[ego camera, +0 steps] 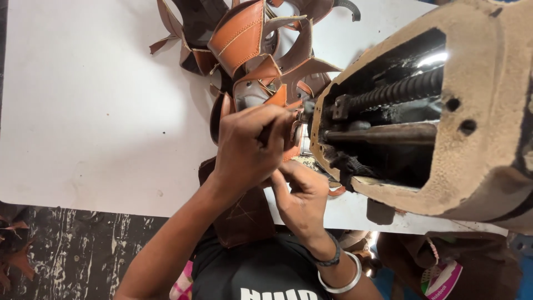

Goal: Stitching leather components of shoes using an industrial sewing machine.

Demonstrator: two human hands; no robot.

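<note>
- here, a tan leather piece (pixel 277 100) with pale stitching along its edge sits right at the mouth of the sewing machine (pixel 433 111), on the white table (pixel 83 111), mostly covered by the hand on top of it.
- the left hand (pixel 247 147) lies over that piece, knuckles up, fingers curled and pressed close together, tips clamped down on the leather next to the machine's front edge.
- the right hand (pixel 300 197) sits just below and under the left one, fingers drawn together and pointing up toward the same piece; whether they pinch it or only touch it cannot be told, since the left hand hides the tips.
- on the right wrist there is a dark band and a plain metal bangle (pixel 341 280).
- a darker brown leather panel (pixel 241 216) hangs off the table edge beneath both hands, smooth and flat.
- beyond the hands, a heap of cut leather parts (pixel 250 39) lies piled up: curved straps and cupped shapes, orange-tan outside, darker inside, some with stitched seams.
- the sewing machine looks worn and crusted, beige, with an open side showing a coiled dark shaft and greasy rods.
</note>
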